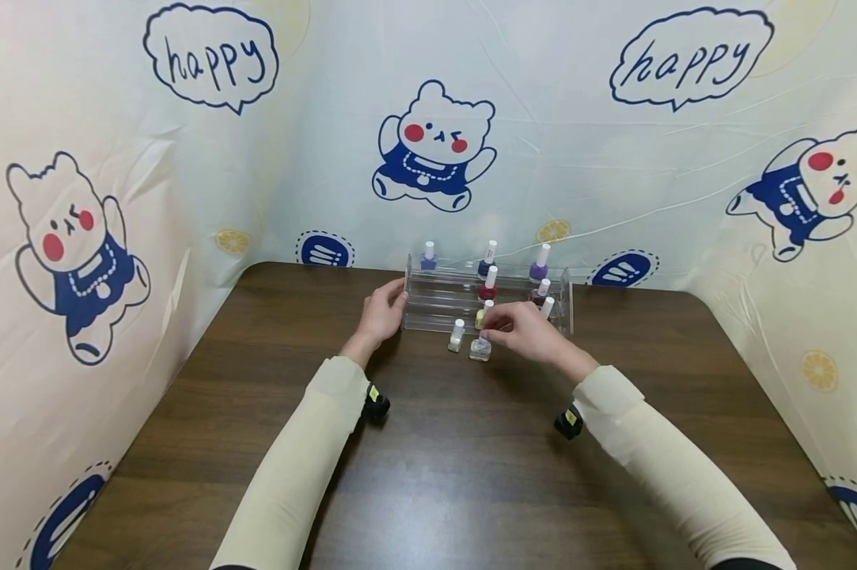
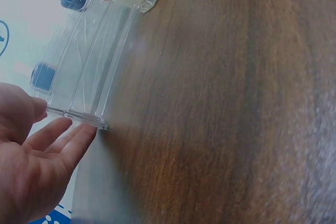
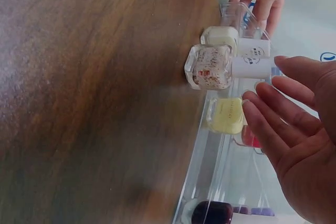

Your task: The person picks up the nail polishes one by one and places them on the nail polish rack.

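Observation:
My right hand (image 1: 531,332) pinches the white cap of a clear, speckled nail polish bottle (image 3: 210,67) between thumb and index finger. The bottle is upright at the front of a clear tiered display rack (image 1: 442,299). Just left of it stands a cream nail polish bottle (image 1: 456,339) with a white cap. My left hand (image 1: 381,314) touches the rack's left end panel with its fingertips, the fingers fairly straight (image 2: 39,156). A yellow nail polish bottle (image 3: 228,115) sits on the lowest tier, behind the right hand's fingers in the head view.
On the rack's upper tiers stand a blue bottle (image 1: 429,258), a dark blue one (image 1: 486,265), a purple one (image 1: 539,267), a red one (image 1: 487,289) and a dark one (image 1: 539,294). The brown wooden table (image 1: 442,475) meets a printed curtain (image 1: 314,158) behind.

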`<state>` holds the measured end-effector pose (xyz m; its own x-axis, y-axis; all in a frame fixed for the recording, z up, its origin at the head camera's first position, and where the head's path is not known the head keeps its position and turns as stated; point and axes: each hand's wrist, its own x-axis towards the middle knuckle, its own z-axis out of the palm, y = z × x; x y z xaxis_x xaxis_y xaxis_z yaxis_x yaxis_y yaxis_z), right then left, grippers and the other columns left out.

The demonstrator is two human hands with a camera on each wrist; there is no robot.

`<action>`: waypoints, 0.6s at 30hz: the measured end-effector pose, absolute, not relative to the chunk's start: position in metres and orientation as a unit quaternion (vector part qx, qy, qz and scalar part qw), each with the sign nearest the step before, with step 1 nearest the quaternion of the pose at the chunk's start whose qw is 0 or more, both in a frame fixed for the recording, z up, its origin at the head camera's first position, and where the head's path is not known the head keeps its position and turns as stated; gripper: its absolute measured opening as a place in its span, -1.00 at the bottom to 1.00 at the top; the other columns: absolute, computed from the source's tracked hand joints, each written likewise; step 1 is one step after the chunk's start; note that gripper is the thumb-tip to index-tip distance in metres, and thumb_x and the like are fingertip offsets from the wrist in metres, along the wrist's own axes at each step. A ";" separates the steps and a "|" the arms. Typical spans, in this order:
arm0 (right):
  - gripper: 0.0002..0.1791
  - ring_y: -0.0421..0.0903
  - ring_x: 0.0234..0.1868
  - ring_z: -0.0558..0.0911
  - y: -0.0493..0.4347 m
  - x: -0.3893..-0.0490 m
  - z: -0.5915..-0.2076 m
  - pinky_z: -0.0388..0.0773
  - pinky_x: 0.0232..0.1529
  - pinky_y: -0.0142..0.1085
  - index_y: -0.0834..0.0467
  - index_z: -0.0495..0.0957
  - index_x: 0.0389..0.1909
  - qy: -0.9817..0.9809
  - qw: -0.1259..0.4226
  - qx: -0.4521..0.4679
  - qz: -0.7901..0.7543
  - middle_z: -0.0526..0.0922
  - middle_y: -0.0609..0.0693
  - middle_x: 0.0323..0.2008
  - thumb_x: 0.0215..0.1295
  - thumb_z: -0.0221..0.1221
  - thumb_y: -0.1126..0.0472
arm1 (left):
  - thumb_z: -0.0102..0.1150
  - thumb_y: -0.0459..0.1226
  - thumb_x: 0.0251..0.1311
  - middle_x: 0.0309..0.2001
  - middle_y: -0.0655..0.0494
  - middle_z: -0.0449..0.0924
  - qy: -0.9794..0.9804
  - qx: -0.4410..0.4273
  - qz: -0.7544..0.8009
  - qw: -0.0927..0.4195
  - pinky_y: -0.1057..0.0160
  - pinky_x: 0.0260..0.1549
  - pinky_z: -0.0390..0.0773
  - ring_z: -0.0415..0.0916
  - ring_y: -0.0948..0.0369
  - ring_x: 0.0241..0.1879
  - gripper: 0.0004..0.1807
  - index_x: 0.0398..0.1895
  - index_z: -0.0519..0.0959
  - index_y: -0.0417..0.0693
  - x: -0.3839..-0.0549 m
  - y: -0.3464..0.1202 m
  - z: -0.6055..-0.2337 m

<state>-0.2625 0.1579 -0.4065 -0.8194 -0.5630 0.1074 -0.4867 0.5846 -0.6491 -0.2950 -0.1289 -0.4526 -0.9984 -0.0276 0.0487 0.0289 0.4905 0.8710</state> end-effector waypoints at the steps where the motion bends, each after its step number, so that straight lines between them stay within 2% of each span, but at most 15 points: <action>1: -0.86 -0.08 -0.17 0.70 0.157 -0.262 -0.407 0.70 -0.02 -0.13 0.27 0.71 -0.14 0.889 0.057 -0.295 -0.347 0.75 0.01 -0.22 0.33 0.35 0.31 | -0.05 -0.23 0.59 0.37 -0.11 0.49 -0.862 0.000 -0.505 0.028 -0.04 0.39 0.36 0.41 -0.02 0.37 -0.51 0.52 0.35 0.03 -0.295 -0.129 -0.452; 18: -0.87 -0.08 -0.20 0.72 0.153 -0.261 -0.414 0.72 -0.09 -0.19 0.30 0.73 -0.17 0.884 0.047 -0.302 -0.353 0.77 0.07 -0.20 0.29 0.34 0.39 | -0.05 -0.23 0.59 0.33 -0.13 0.53 -0.867 -0.009 -0.496 0.035 -0.03 0.40 0.34 0.42 -0.04 0.36 -0.51 0.52 0.36 0.02 -0.296 -0.130 -0.453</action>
